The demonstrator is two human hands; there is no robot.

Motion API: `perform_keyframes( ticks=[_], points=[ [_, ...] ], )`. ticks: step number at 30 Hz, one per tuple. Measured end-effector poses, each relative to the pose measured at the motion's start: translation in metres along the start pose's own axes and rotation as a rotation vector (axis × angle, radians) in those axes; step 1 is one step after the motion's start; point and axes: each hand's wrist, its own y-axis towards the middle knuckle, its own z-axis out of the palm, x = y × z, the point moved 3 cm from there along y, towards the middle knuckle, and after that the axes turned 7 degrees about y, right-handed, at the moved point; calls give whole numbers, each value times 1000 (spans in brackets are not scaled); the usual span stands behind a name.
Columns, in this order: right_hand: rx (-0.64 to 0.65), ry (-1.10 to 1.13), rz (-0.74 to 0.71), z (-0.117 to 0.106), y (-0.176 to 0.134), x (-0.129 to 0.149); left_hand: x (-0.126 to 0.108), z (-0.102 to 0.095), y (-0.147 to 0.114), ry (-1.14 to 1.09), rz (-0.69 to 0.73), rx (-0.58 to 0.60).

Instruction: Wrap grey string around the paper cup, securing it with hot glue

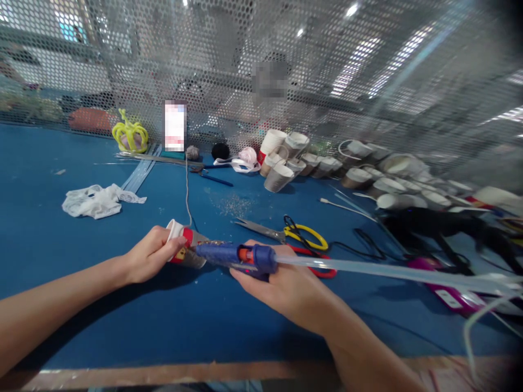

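Note:
My left hand (152, 251) grips a paper cup (198, 259) lying on its side, its white rim toward the left and a red printed band round it. Grey cord (188, 201) runs from the cup toward the back of the table. In my right hand (281, 283) is a blue hot glue gun (224, 255), its nozzle end pointing left at the cup's side. Whether the tip touches the cup, I cannot tell. A long clear glue stick (347, 265) sticks out of the gun's rear to the right.
Scissors (265, 231) with yellow and red handles lie beyond my right hand. Several wrapped cups (279, 177) stand at the back right. Crumpled white plastic (98, 200), glue sticks (141, 174), pliers (212, 175) and a phone (175, 126) are farther back, before a perforated metal screen (229, 65).

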Motion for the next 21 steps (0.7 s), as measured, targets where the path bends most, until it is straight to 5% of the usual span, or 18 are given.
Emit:
perform_keyframes(
  ticks=[21],
  points=[
    [-13, -57, 66, -6, 8, 1, 1, 0, 0, 34, 86, 6]
  ],
)
